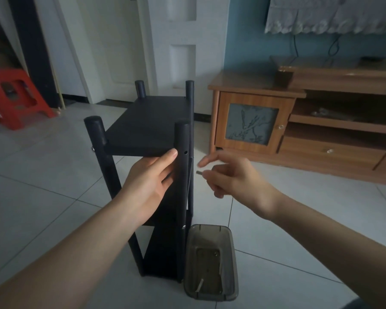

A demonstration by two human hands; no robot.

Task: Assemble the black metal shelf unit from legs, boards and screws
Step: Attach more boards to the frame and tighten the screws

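2 bare forearms reach into view from the lower corners, with no sleeves, watches or bands on either wrist. The left hand [151, 181] and the right hand [230, 175] wear no gloves and no rings, and the fingernails look short and unpainted.

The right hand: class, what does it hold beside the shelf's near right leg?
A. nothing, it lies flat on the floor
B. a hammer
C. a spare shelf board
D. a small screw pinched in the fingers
D: the right hand pinches a small screw in its fingertips, close to the empty hole in the near right leg.
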